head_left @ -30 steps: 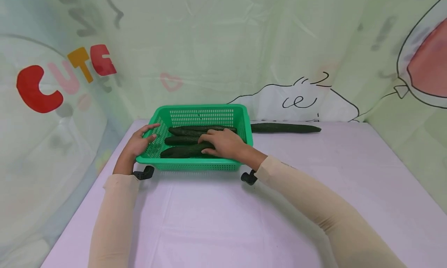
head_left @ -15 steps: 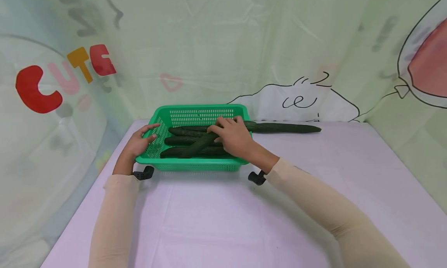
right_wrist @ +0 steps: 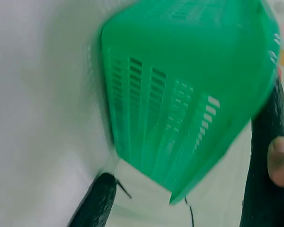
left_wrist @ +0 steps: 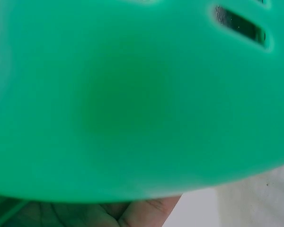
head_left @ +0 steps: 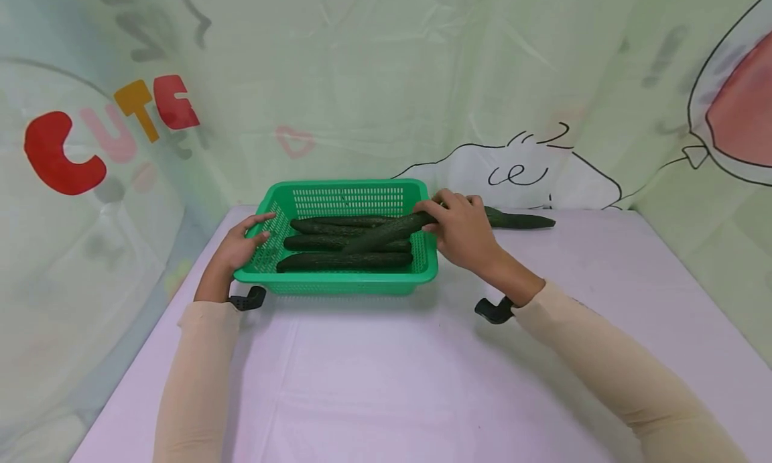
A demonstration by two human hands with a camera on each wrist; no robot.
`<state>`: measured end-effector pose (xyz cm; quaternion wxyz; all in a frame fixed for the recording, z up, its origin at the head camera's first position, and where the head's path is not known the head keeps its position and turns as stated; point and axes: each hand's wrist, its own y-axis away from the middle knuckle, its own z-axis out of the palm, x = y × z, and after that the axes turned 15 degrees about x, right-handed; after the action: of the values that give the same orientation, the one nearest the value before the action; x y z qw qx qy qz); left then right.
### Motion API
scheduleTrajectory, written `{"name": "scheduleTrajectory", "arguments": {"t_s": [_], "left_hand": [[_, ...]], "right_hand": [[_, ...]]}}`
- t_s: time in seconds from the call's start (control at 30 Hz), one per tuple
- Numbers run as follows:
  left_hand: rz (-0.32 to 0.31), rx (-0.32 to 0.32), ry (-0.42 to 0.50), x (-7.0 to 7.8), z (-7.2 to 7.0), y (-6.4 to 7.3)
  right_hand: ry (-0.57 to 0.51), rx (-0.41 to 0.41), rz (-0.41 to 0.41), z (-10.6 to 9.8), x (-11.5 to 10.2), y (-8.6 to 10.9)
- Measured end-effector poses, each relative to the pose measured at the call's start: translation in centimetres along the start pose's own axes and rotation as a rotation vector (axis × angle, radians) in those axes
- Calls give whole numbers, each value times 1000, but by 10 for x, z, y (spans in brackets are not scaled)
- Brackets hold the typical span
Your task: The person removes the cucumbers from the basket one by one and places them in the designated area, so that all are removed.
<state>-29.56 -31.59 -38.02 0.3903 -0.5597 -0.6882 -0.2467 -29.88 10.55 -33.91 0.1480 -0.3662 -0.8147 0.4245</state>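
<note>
My right hand [head_left: 464,235] grips a long dark green cucumber [head_left: 392,232] over the right rim of the green plastic basket [head_left: 338,287]. The held cucumber slants, its left end low over the others inside. In the right wrist view a thumb [right_wrist: 280,163] presses along this cucumber's side. At the basket's left side my left hand [head_left: 234,252] holds the rim, thumb and a finger reaching inside. Several more cucumbers [head_left: 344,261] lie lengthwise in the basket. The left wrist view is mostly filled by the basket wall [left_wrist: 132,109], with part of the hand below it.
Another cucumber [head_left: 527,221] lies on the table to the right of the basket, near the back; its left part is hidden behind my right hand. A pale lilac cloth [head_left: 362,376] covers the table. A printed curtain [head_left: 350,81] hangs right behind it.
My right hand has taken hold of a cucumber in the basket, raised its right end and drawn it rightward over the rim. My left hand and the basket have stayed put.
</note>
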Motion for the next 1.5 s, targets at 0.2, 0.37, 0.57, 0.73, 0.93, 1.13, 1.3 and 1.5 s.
{"name": "scheduleTrajectory", "arguments": {"t_s": [0.2, 0.37, 0.57, 0.73, 0.93, 1.13, 1.3, 1.5], "left_hand": [[8, -9, -12, 1, -2, 1], [3, -14, -13, 1, -3, 2], [2, -17, -15, 2, -3, 1], [-2, -16, -8, 2, -3, 1], [-4, -20, 3, 3, -3, 1], [-4, -20, 8, 2, -2, 1], [0, -15, 3, 1, -2, 0], [2, -10, 3, 0, -2, 0]], "right_hand": [[-5, 16, 147, -23, 29, 9], [27, 20, 191, -39, 52, 20], [33, -36, 305, -53, 79, 32], [-4, -131, 460, -57, 99, 42], [-43, -199, 520, -48, 117, 52], [-46, -249, 555, -38, 130, 53], [-17, -286, 572, -33, 140, 52], [23, -347, 575, -24, 144, 52]]}}
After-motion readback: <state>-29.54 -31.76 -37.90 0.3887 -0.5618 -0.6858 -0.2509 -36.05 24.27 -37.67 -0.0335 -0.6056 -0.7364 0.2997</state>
